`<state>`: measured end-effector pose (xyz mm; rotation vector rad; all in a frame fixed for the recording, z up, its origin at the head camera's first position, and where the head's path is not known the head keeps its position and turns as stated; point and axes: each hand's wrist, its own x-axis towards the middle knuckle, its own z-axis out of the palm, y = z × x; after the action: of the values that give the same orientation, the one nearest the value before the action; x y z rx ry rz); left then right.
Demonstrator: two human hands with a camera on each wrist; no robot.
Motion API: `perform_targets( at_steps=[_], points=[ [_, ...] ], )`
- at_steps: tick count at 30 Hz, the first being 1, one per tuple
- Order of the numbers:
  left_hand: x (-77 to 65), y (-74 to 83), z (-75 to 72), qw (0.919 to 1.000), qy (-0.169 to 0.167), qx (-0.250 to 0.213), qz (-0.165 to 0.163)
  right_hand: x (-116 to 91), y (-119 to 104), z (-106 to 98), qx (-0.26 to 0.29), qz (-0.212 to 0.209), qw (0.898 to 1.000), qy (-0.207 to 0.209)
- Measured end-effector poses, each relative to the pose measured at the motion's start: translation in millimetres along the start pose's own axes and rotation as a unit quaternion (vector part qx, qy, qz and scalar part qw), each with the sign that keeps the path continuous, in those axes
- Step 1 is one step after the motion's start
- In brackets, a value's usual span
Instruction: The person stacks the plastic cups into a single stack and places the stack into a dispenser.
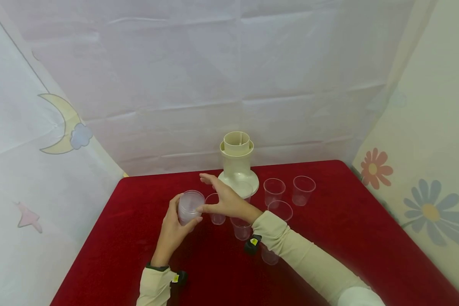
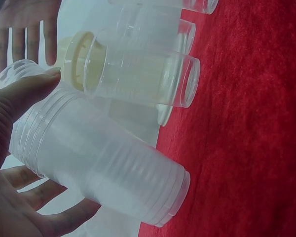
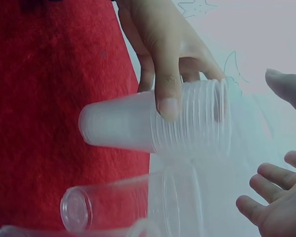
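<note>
In the head view, my left hand [image 1: 173, 227] grips a stack of nested clear plastic cups [image 1: 190, 204] above the red cloth. The left wrist view shows the thumb and fingers round the rim end of that stack [image 2: 108, 158], its bases pointing down toward the cloth. My right hand [image 1: 229, 203] is just to the right of the rims, fingers spread and apart from the thumb. In the right wrist view, this hand [image 3: 281, 197] holds nothing and faces the stack's open end. A single clear cup [image 1: 217, 217] stands beside the stack.
At the back of the red table [image 1: 118, 212] stands a cream double-tube holder [image 1: 237, 161] on a round base. Several single clear cups stand to the right, among them a back cup [image 1: 273, 196] and a far-right cup [image 1: 303, 193]. A white cloth wall [image 1: 176, 106] closes the back.
</note>
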<state>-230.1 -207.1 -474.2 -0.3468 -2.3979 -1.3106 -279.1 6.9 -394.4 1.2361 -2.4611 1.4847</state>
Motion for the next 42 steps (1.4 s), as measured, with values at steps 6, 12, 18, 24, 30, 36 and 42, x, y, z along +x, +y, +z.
perform_targets(
  at_steps=[6, 12, 18, 24, 30, 36, 42],
  points=[
    [0.4, -1.1, 0.0, 1.0000, 0.000, 0.003, -0.004, -2.0, 2.6, -6.5, 0.000, 0.007, 1.000, 0.001],
    [0.1, -2.5, 0.6, 1.0000, 0.002, 0.003, -0.004, -4.0, 4.0, -9.6, 0.001, 0.010, 1.000, 0.003],
    [0.3, -2.3, 0.7, 1.0000, 0.008, 0.004, 0.002, -7.4, -1.6, -16.2, -0.003, 0.007, 1.000, 0.011],
    [2.0, -0.2, -0.1, 0.9999, 0.011, 0.005, 0.003, -9.7, -3.2, -23.6, -0.021, 0.000, 0.999, 0.024],
    [0.0, 0.7, 0.9, 0.9998, 0.004, 0.007, -0.015, -16.0, 1.2, -27.3, -0.025, 0.007, 0.999, 0.031],
    [-1.6, -0.6, 2.7, 0.9999, 0.009, 0.003, -0.008, -24.5, 3.3, -34.5, -0.027, 0.025, 0.999, 0.036],
    [-1.0, -0.1, 4.0, 0.9999, 0.012, 0.001, -0.005, -29.8, 5.9, -39.8, -0.020, 0.024, 0.999, 0.042]
  ],
)
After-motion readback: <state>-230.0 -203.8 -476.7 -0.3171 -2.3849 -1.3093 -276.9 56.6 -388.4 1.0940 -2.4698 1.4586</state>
